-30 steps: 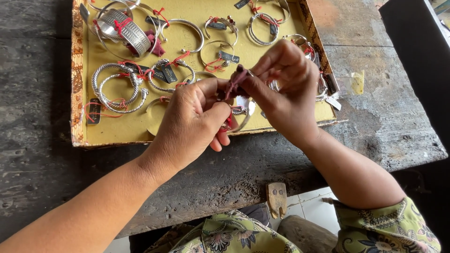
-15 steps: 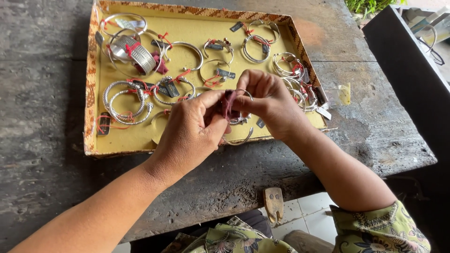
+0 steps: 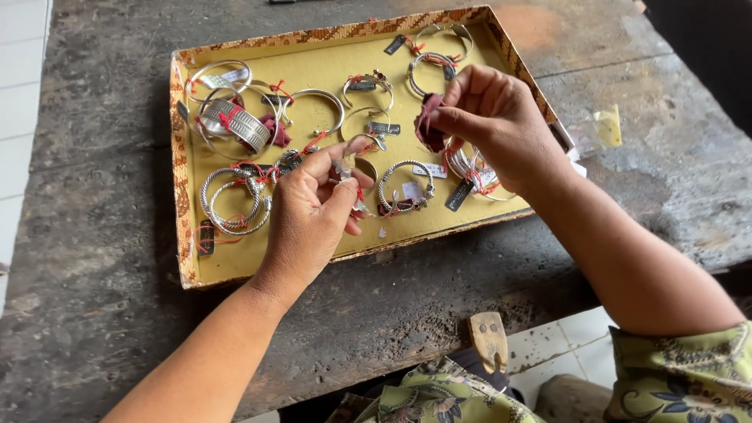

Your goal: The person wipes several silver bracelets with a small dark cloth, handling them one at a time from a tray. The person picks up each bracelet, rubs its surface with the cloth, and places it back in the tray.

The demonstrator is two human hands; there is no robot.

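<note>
Bangles of silver (image 3: 235, 124) lay scattered along the left side of the shallow yellow tray (image 3: 182, 235), each tied with red thread and a small dark tag, presumably so pieces stayed sorted. Nearer the tray's front edge, the left hand (image 3: 313, 215) pinched a small silver piece (image 3: 345, 163) between thumb and fingertips, raised above the tray as if for a closer look; it seemed thin and pale, its exact shape too small to tell. Beside it lay a twisted silver bracelet (image 3: 406, 184). Toward the tray's right edge, the right hand (image 3: 501, 125) had its fingers closed on a crumpled dark red cloth (image 3: 429, 121), held just apart from the piece. The tray sat on a worn dark wooden table (image 3: 102, 274).
</note>
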